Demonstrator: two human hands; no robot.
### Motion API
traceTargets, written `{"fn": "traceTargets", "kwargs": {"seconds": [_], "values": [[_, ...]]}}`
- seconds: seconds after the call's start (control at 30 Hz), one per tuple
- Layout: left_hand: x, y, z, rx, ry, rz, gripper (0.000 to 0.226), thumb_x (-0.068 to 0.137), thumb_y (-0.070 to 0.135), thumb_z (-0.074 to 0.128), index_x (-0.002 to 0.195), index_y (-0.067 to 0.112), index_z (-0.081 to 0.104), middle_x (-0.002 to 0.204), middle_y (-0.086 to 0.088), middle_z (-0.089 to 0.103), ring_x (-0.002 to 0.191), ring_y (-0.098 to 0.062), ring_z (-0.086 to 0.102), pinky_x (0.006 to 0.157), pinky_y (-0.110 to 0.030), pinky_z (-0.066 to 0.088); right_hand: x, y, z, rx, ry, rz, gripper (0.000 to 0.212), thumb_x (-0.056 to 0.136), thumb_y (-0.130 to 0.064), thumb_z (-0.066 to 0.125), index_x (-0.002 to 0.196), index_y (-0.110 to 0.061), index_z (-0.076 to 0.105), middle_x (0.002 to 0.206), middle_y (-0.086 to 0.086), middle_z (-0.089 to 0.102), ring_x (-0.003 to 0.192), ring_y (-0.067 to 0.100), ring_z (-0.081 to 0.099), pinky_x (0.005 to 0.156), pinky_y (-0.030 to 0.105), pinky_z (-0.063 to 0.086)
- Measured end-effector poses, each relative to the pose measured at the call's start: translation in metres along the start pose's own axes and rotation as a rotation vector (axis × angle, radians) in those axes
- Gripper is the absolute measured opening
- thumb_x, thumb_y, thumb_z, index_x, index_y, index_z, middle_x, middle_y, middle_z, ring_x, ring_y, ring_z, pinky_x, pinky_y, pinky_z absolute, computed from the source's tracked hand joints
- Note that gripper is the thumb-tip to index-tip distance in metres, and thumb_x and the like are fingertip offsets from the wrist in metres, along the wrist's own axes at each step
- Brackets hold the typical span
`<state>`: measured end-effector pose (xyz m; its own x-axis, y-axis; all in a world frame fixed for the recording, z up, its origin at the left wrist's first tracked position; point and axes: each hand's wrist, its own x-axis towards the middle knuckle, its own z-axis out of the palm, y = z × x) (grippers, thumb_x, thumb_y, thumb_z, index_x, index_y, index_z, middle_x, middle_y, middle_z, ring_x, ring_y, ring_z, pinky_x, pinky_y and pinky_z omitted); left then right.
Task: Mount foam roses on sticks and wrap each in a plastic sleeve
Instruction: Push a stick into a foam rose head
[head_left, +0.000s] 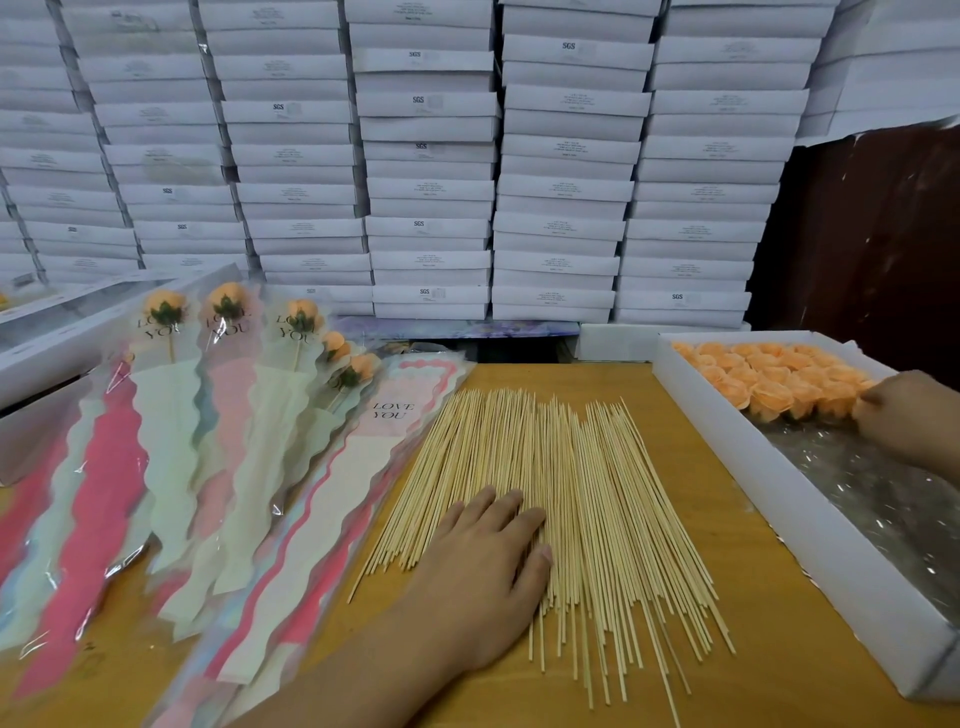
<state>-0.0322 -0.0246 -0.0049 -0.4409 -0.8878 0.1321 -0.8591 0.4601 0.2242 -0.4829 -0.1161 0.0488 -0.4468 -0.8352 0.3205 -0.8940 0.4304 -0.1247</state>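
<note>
The peach foam roses (774, 376) sit packed in rows at the far end of a long white tray (779, 499) at my 2 o'clock, and my right hand (906, 415) reaches into it, fingers bent down at the nearest row of blooms; whether they have closed on one I cannot tell. The near part of the tray holds only crinkled clear film (878, 499). Dead ahead at 12 o'clock a loose spread of thin wooden sticks (587, 499) fans across the yellow-brown table (727, 467), and my left hand (485, 566) lies flat on them, fingers straight and together, gripping nothing. At 10 o'clock lies a pile of plastic sleeves (363, 467) printed LOVE YOU with wavy pink, cream and pale blue inserts, touching the left edge of the sticks. Farther out on that pile rest finished roses (228, 312) already on sticks inside sleeves, heads pointing away from me. Beyond everything, a wall of stacked white boxes (431, 156) fills the view.
</note>
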Motion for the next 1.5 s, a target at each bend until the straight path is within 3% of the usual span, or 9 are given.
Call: {"fn": "traceTargets", "kwargs": {"seconds": [0.17,0.37,0.6,0.77,0.9,1.0,1.17,1.33,1.5], "values": [[0.000,0.000,-0.001,-0.011,0.007,0.006,0.055,0.104,0.054,0.023,0.156,0.036,0.026,0.166,0.011,0.019,0.154,-0.011,0.006,0.125,-0.037,0.002,-0.013,-0.031,-0.040,0.166,0.097,-0.050,0.017,0.085,-0.005,0.055,0.070,-0.002,0.060,0.088,0.019,0.056,0.084,0.040,0.056,0.069,0.039,0.045],[-0.001,0.000,-0.004,-0.132,0.255,-0.005,0.053,0.102,0.054,0.036,0.152,0.036,0.033,0.159,0.014,0.029,0.145,-0.004,0.022,0.117,-0.022,0.016,-0.075,-0.115,-0.086,0.444,0.227,-0.364,0.031,0.096,-0.006,0.052,0.122,-0.006,0.069,0.134,0.012,0.055,0.120,0.031,0.053,0.098,0.037,0.040],[0.003,-0.006,-0.011,-0.493,0.311,-0.139,0.071,0.087,0.059,0.065,0.149,0.034,0.040,0.136,0.022,0.053,0.119,0.007,0.049,0.088,0.000,0.032,-0.204,-0.196,-0.074,0.553,-0.132,-0.817,0.036,0.102,-0.026,0.048,0.137,-0.025,0.058,0.130,-0.021,0.044,0.122,-0.002,0.040,0.104,0.018,0.034],[0.002,-0.006,-0.015,-0.679,0.314,-0.092,0.022,0.081,0.028,0.075,0.095,0.043,0.066,0.086,0.025,0.069,0.080,0.005,0.063,0.064,-0.011,0.046,-0.233,-0.213,-0.055,0.534,-0.188,-0.919,0.034,0.102,-0.031,0.044,0.132,-0.028,0.058,0.124,-0.030,0.036,0.118,-0.012,0.031,0.099,0.011,0.035],[0.001,-0.008,-0.018,-0.731,0.351,-0.104,0.015,0.084,0.017,0.073,0.091,0.029,0.073,0.077,0.013,0.070,0.074,-0.003,0.064,0.063,-0.019,0.049,-0.235,-0.218,-0.052,0.544,-0.174,-0.952,0.039,0.101,-0.032,0.045,0.139,-0.031,0.054,0.128,-0.033,0.034,0.123,-0.014,0.029,0.096,0.008,0.033],[0.002,-0.011,-0.021,-0.818,0.400,-0.123,0.002,0.087,0.020,0.075,0.085,0.021,0.074,0.072,0.007,0.069,0.066,-0.001,0.060,0.059,-0.017,0.044,-0.232,-0.216,-0.051,0.740,-0.130,-0.854,0.033,0.099,-0.032,0.049,0.129,-0.035,0.063,0.130,-0.032,0.041,0.126,-0.014,0.036,0.096,0.003,0.032],[0.005,-0.015,-0.027,-0.983,0.412,-0.313,0.028,0.086,0.038,0.076,0.087,0.010,0.074,0.084,-0.013,0.070,0.069,-0.013,0.059,0.066,-0.029,0.046,-0.202,-0.193,-0.039,0.789,0.090,-0.470,0.022,0.097,-0.023,0.054,0.113,-0.030,0.067,0.105,-0.024,0.056,0.093,-0.007,0.055,0.075,0.016,0.041],[0.008,-0.018,-0.027,-1.121,0.414,-0.443,0.025,0.085,0.041,0.076,0.079,0.017,0.074,0.080,-0.006,0.072,0.067,-0.013,0.060,0.068,-0.032,0.049,-0.178,-0.169,-0.017,0.406,-0.172,-0.265,0.025,0.090,-0.048,0.064,0.082,-0.025,0.067,0.081,-0.012,0.064,0.073,0.006,0.058,0.068,0.032,0.053],[0.011,-0.024,-0.026,-1.134,0.398,-0.493,0.030,0.086,0.051,0.070,0.085,0.021,0.074,0.079,0.008,0.071,0.066,-0.009,0.057,0.066,-0.029,0.046,-0.173,-0.163,-0.008,0.297,-0.342,-0.246,0.047,0.085,-0.051,0.070,0.053,-0.021,0.052,0.048,-0.005,0.041,0.045,0.014,0.042,0.048,0.026,0.029]]}}
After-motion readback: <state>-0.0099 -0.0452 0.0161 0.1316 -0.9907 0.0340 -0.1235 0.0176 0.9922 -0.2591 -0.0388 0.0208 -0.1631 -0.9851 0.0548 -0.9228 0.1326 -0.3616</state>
